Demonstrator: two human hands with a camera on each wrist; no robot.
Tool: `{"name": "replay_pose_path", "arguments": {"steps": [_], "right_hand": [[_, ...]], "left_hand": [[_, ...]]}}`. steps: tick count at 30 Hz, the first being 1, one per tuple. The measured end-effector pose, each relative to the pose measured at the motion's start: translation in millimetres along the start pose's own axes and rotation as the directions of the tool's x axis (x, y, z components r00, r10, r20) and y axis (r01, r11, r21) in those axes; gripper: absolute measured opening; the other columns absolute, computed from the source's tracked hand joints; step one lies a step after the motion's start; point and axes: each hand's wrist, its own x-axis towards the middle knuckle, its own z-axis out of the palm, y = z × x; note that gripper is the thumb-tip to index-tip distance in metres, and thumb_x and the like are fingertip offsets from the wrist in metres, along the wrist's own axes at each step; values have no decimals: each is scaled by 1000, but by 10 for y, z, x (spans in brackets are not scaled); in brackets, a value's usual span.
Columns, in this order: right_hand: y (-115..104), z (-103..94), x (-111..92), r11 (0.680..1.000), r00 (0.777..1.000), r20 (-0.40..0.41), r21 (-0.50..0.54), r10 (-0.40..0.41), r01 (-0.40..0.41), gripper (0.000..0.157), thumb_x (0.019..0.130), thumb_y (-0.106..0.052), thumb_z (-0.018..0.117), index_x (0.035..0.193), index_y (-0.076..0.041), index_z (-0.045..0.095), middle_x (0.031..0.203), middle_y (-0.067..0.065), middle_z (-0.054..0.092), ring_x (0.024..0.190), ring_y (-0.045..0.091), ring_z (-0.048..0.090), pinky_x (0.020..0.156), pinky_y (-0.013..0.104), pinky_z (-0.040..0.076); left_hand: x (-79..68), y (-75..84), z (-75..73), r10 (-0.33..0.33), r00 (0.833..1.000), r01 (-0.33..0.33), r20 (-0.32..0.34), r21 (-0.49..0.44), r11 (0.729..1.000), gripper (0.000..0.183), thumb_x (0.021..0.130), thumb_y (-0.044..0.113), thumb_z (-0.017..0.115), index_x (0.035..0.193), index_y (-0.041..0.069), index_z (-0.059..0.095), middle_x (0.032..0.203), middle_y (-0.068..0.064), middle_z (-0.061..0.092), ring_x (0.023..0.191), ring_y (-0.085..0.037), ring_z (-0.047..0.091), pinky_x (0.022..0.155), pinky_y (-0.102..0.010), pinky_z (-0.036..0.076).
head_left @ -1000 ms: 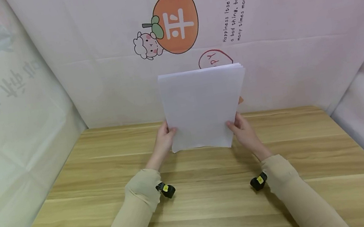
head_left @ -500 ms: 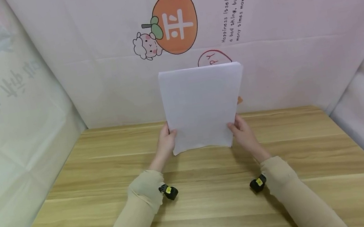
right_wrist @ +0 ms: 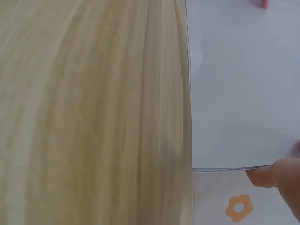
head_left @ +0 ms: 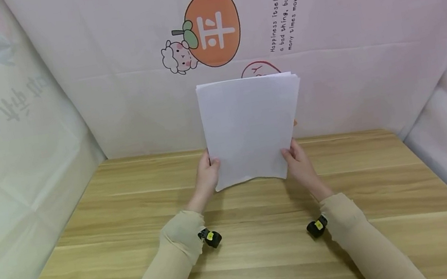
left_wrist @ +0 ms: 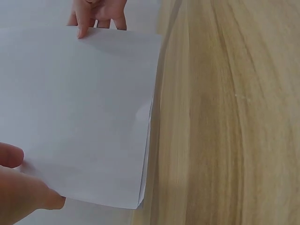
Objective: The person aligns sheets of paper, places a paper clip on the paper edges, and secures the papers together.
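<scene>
A stack of blank white paper sheets (head_left: 249, 125) stands nearly upright over the table, between both hands. My left hand (head_left: 206, 174) grips its left edge near the bottom, thumb on the near face. The right hand (head_left: 300, 163) holds the opposite edge at about the same height, its thumb also in front. Most other fingers are hidden behind the sheets. The bottom edge bows upward in the middle; whether the corners touch the table I cannot tell. In the left wrist view, the sheets (left_wrist: 84, 108) lie nearly flush, with a slight gap along one edge.
Beneath the hands is a wood-grain table (head_left: 260, 252). Behind it hangs a pale printed cloth (head_left: 134, 110) with an orange fruit drawing (head_left: 213, 27). More cloth hangs at the left and right sides. A small black device (head_left: 210, 238) is strapped on each wrist.
The paper stack's top edge has risen a little, and the stack has shifted slightly right. My left hand has moved slightly right with it. The top right corners came together, then spread slightly again.
</scene>
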Motion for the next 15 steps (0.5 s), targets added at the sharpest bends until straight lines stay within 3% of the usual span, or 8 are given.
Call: {"name": "replay_pose_path", "arguments": {"steps": [10,15], "right_hand": [[48,-29,2,999,1000,10,26,-22,22,44,103,-11,35,145,-3,28,137,23,46,110,10,54,88,19,48],[31,-34,1,999,1000,16,40,-25,25,45,103,-16,36,145,-1,26,138,23,45,109,1,52,89,14,46]], "left_hand": [[-4,-31,-11,-18,1000,18,21,-17,1000,49,95,2,46,142,-1,32,142,-21,43,133,-34,40,112,-47,30],[-61,150,-62,-24,999,28,49,-74,997,58,95,5,51,145,-6,24,147,-24,34,138,-35,30,116,-45,23]]}}
